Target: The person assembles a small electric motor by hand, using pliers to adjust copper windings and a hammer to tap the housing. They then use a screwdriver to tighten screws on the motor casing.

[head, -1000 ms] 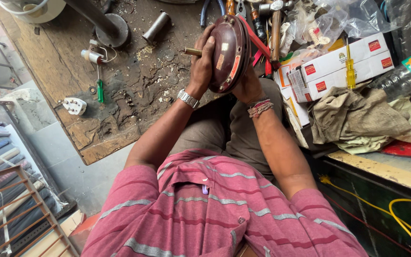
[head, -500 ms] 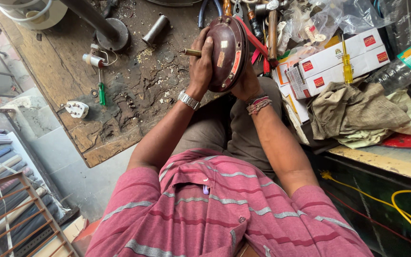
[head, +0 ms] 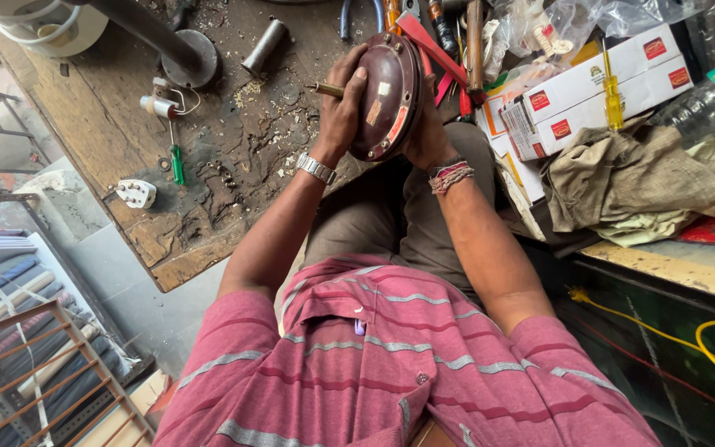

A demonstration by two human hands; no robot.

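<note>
Item: round dark-maroon motor housing [head: 386, 95], disc-shaped, w/ brass-coloured shaft [head: 325, 88] sticking out its left side. Held on edge, upright, above the lap, just off the bench [head: 109, 141] edge.

Left hand [head: 343, 108]: grip closed round the housing's left rim, thumb beside the shaft; wristwatch [head: 316, 168] just below.
Right hand [head: 426, 132]: behind housing on its right, mostly hidden; seems to cup the back, but how far the fingers close, cannot tell. Thread bands [head: 450, 175] on wrist.

Around housing:
- left, on bench: green-handled screwdriver [head: 177, 164], white plug [head: 136, 194], small metal cylinder [head: 264, 46], round metal base w/ pole [head: 188, 56], scattered shavings.
- above: red- and wood-handled tools [head: 457, 41], tightly bunched.
- right: white/red cartons [head: 614, 79] w/ yellow screwdriver [head: 611, 91] on top, crumpled olive cloth [head: 631, 174].
- lower right: yellow cable [head: 664, 335].

Risk, judged: housing rests on nothing but two hands; a slack grip lets it roll off edge-on into lap or floor. Shaft tip close to left thumb – could jab if the disc twists.
</note>
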